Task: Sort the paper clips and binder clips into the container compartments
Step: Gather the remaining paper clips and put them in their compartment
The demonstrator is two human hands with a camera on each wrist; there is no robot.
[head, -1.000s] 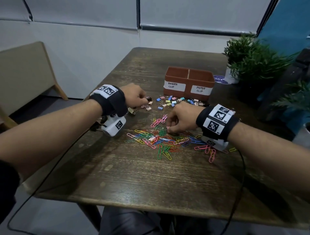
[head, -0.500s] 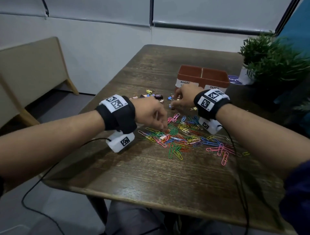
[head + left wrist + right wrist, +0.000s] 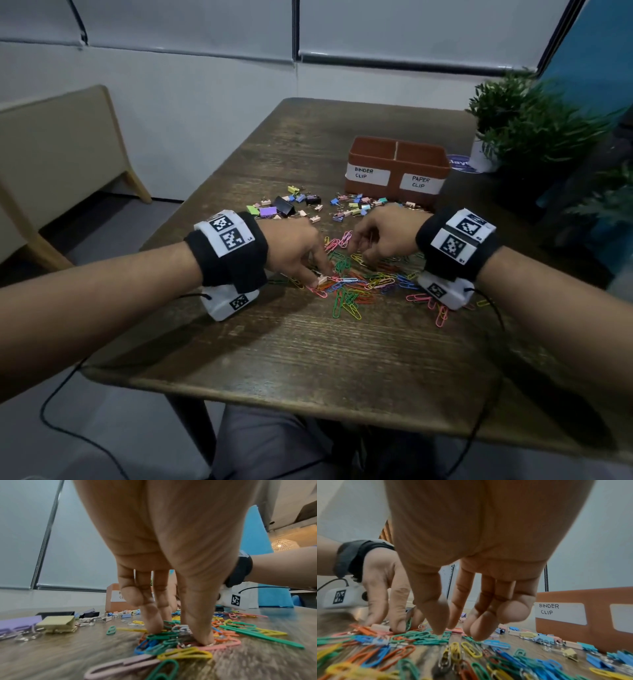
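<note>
Paper clips (image 3: 356, 284) under both hands' fingertips, container (image 3: 397, 171) behind.

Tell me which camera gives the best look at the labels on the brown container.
The head view: both labels on the container read in full, BINDER CLIP left, PAPER CLIP right. The right wrist view shows BINDER CLIP clearly but only a blank edge of the other label. In the left wrist view the left hand's fingers cover most of both.

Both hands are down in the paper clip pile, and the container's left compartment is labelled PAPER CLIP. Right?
Not quite. Both the left hand and the right hand are down in the paper clip pile, but the container has its left compartment labelled BINDER CLIP; PAPER CLIP is on the right one. The head view shows both labels.
</note>
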